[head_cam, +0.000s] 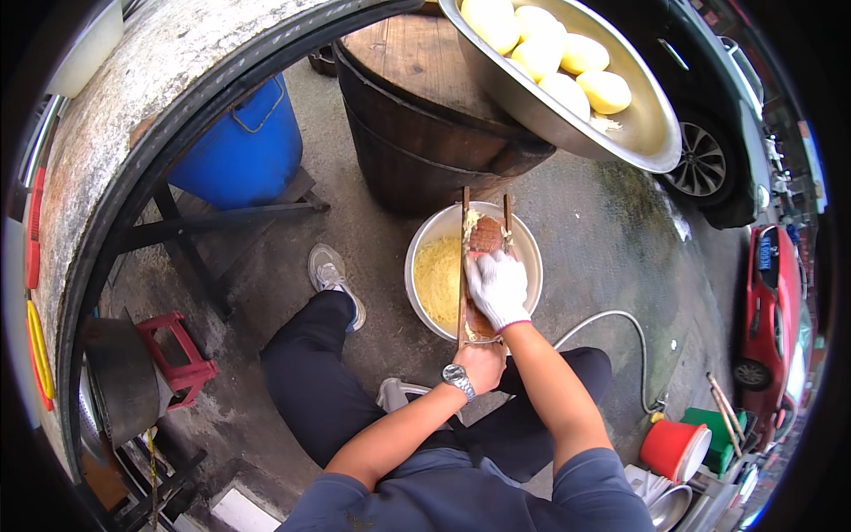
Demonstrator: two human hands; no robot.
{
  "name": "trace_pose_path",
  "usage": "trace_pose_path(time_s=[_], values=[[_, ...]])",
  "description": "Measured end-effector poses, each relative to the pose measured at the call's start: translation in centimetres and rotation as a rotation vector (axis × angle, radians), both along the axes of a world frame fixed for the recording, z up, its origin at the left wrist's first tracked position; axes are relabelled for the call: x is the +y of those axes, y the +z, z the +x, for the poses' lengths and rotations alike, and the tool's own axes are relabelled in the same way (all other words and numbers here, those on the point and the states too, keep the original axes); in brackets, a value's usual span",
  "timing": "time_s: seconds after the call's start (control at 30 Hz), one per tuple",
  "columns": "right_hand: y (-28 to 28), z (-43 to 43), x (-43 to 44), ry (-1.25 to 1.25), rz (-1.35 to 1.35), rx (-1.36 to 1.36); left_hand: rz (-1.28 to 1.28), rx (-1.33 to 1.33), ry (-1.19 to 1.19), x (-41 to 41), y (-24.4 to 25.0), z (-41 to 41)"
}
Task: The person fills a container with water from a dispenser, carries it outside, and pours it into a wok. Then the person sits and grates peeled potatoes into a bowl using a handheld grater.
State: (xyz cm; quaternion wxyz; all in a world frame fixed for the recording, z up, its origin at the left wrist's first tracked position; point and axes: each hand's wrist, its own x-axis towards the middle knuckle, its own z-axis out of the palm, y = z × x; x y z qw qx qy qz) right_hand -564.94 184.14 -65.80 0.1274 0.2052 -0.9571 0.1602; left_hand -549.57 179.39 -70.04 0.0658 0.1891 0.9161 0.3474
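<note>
A wooden-framed grater (463, 279) lies across a round pail (410, 272), with pale shreds stuck along its board. My left hand (480, 366), bare and with a metal watch on the wrist, grips the grater's near end. Palm down over the middle of the board is my right hand (497, 286) in a white knit glove; its palm hides whatever is beneath it. Yellowish shreds (437, 279) fill the part of the pail that shows left of the grater. The pail stands on the ground between my legs.
Several peeled potatoes (604, 92) sit in a large metal basin (638, 143), on a lidded wooden barrel (425, 133). A blue bucket (239, 146) is left, above a dark metal frame (219, 223). A hose (641, 332) curves along the right. Cars (774, 319) stand beyond.
</note>
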Motion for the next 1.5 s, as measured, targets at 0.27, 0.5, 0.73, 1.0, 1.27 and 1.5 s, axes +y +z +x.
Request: trace_pose_path(time_s=[0.27,0.5,0.73,1.0,1.27,1.5], values=[[-0.5,-7.9,-1.5,-0.203,0.116,0.056,0.02,-0.049,-0.014,0.7,0.7,-0.3],[0.5,4.3,0.9,0.145,0.101,-0.141,0.044,-0.016,0.078,-0.4,0.2,0.2],[0.0,-7.2,-1.8,-0.212,0.139,-0.001,0.028,0.051,-0.014,0.6,0.3,-0.4],[0.0,-2.2,-1.0,-0.026,0.092,-0.105,0.063,0.029,0.015,0.1,-0.6,0.0],[0.0,2.3,0.4,0.042,0.108,-0.128,0.002,0.037,0.068,0.1,-0.3,0.1],[-0.4,-7.5,-1.8,-0.217,0.081,-0.027,-0.008,0.01,0.007,0.4,0.2,-0.3]])
